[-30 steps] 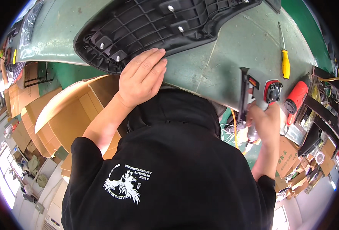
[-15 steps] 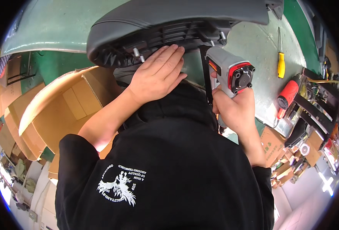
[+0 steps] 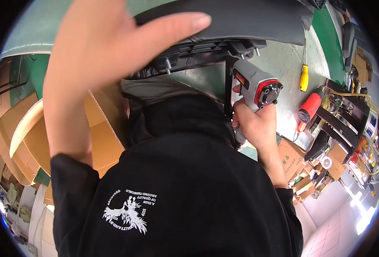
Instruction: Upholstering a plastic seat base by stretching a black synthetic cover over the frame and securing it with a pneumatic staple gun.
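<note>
A black padded seat part (image 3: 249, 23) lies on the metal-topped bench (image 3: 279, 55), its ribbed plastic underside turned toward me. Metal studs (image 3: 168, 66) stick out of that underside. My left hand (image 3: 101, 47) is raised over the seat part's left end, thumb stretched out; the other fingers run past the upper edge, and nothing shows in its grasp. With my right hand (image 3: 256, 124) I grip a grey impact wrench (image 3: 253, 77) with red trim by its handle. The wrench points away from me beside a black upright bar (image 3: 229, 85), just short of the seat part's near edge.
To the right on the bench lie a yellow-handled screwdriver (image 3: 304, 79) and a red power tool (image 3: 310, 107). A black metal frame (image 3: 337, 118) with a hose stands beyond them. An open cardboard box (image 3: 103, 141) is at my left, with more cartons (image 3: 9, 141) further out.
My left hand has lifted off the seat part's near edge and swung up and left, toward the camera. My right hand still grips the impact wrench. The view has shifted slightly.
</note>
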Demonstrator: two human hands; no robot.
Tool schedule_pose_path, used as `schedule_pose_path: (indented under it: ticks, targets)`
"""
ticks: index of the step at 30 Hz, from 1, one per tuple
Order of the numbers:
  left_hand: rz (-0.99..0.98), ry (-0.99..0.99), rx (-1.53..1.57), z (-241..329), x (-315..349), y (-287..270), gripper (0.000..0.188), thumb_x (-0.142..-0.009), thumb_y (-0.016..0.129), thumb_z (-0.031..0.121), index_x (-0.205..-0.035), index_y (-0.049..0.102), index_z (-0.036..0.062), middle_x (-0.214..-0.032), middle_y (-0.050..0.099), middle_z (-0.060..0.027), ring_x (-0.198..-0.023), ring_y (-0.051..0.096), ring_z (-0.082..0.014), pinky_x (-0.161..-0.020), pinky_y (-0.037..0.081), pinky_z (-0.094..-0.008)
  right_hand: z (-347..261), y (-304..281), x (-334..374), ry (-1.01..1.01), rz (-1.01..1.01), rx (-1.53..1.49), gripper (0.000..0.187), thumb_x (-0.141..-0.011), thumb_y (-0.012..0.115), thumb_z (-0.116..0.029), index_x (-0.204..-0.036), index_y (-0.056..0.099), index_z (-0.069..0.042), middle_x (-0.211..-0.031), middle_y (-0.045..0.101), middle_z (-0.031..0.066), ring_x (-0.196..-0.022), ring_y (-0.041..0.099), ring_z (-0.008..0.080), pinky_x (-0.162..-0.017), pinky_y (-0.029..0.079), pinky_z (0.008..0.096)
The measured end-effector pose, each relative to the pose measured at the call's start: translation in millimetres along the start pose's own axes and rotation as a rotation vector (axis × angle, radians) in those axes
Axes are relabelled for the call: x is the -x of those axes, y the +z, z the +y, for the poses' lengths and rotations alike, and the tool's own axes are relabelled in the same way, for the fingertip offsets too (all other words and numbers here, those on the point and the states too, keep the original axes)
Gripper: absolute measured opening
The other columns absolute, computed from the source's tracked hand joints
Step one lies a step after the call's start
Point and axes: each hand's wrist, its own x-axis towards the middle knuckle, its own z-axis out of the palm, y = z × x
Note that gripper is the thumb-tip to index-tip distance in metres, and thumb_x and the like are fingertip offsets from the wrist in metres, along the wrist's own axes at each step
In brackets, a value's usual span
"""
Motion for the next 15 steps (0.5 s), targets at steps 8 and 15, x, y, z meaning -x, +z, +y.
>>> schedule_pose_path:
  ticks: [8, 15]
  targets:
    - [-0.458, -0.126, 0.648, 5.1, -29.3, -6.7, 0.084, -0.087, 0.088, 0.014, -0.155, 0.045, -0.0096, -0.14, 0.065, -0.0206, -0.126, 0.063, -0.0215, -0.106, 0.051, -0.0327, 1.3, 2.3, 0.0, -0.007, 0.023, 0.101, 0.01, -0.089, 0.062, -0.005, -0.095, 0.069, 0.0, -0.074, 0.069, 0.0101, -0.066, 0.069, 0.0182, -0.062, 0.053, 0.0355]
    - [-0.567, 0.601, 1.147, -48.0, -73.2, 35.2, 0.084, -0.083, 0.086, 0.004, -0.156, 0.045, -0.0101, -0.146, 0.063, -0.0213, -0.129, 0.063, -0.0216, -0.11, 0.048, -0.0315, -0.1, 5.8, -3.9, -0.092, 0.105, 0.087, 0.01, -0.086, 0.065, -0.003, -0.095, 0.068, 0.0, -0.077, 0.07, 0.0142, -0.074, 0.07, 0.0217, -0.071, 0.055, 0.0371]
